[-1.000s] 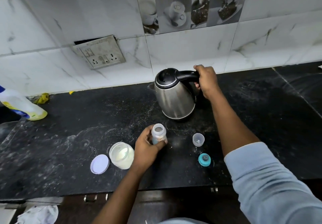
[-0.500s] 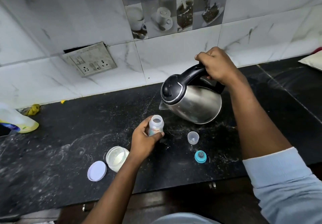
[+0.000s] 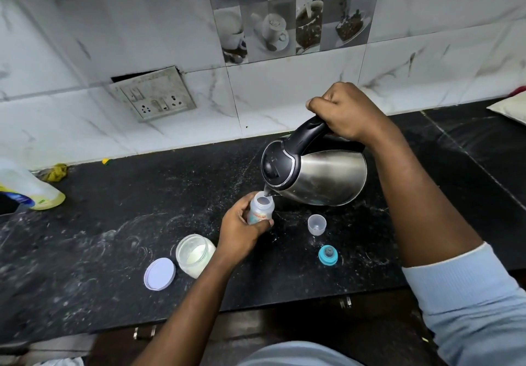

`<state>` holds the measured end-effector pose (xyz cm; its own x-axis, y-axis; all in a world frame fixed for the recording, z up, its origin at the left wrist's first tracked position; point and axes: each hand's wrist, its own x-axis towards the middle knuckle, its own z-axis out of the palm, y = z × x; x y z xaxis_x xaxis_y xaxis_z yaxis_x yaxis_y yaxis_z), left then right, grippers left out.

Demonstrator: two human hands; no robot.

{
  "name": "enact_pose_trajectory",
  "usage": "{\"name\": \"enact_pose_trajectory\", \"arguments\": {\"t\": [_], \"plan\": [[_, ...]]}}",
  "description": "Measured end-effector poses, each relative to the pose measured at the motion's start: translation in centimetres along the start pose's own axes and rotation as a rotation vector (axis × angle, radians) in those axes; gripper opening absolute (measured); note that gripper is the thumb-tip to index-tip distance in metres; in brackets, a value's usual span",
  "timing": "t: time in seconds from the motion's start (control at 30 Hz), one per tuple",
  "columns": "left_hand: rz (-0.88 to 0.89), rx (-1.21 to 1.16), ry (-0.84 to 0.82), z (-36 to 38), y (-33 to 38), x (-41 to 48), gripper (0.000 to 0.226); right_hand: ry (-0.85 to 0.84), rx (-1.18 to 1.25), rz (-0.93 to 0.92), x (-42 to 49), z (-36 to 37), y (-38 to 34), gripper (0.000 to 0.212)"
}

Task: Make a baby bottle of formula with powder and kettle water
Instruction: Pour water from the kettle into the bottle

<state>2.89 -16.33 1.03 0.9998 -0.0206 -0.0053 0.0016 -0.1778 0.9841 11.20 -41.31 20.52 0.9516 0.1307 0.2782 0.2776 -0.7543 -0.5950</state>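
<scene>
Right hand tips kettle spout over bottle gripped by left hand.

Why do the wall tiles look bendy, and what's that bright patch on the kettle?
In the head view, the wide-angle lens bends the lines of the wall tiles near the edges; in the same head view, the steel side of the kettle catches light as a pale glare; the label on the bottle is too blurry to read.

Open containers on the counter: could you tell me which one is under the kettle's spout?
The baby bottle, held in the left hand; the powder jar and clear cup stand aside.
</scene>
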Motion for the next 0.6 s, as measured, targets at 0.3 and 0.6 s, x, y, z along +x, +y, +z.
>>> {"name": "enact_pose_trajectory", "arguments": {"t": [0.3, 0.6], "plan": [[0.007, -0.019, 0.004, 0.3, -0.8, -0.7, 0.062, -0.016, -0.055, -0.026, -0.4, 0.2, -0.8, 0.048], [0.002, -0.009, 0.041, 0.3, -1.6, -0.8, 0.063, -0.031, -0.093, -0.055, -0.5, 0.0, -1.2, 0.049]]}}
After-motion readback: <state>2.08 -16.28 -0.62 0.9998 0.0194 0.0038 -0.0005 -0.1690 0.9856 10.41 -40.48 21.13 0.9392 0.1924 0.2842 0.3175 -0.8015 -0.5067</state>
